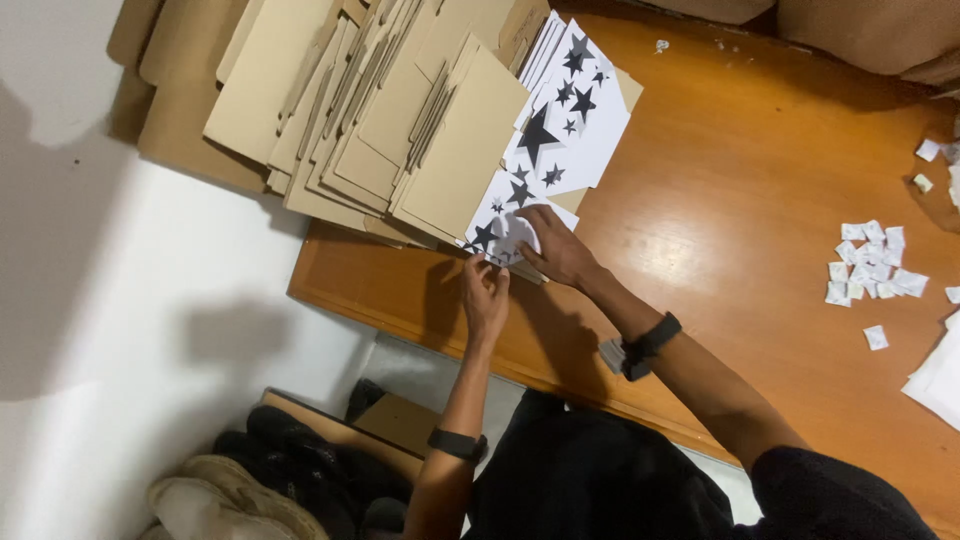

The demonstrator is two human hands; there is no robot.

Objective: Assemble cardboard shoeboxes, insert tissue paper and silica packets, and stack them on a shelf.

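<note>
White star-printed sheet point(505, 235) pinched by left hand point(486, 296), right hand point(556, 248) flat atop.

Both my arms reach forward and to the left, bare from the short black sleeves down. My left hand point(486, 292) is raised with the fingers point(478, 266) curled together, pinching at the tips. My right hand point(556, 247) lies flat, palm down, fingers spread and pointing left, just beyond the left one. Each wrist wears a dark band, the right one bulkier.
</note>
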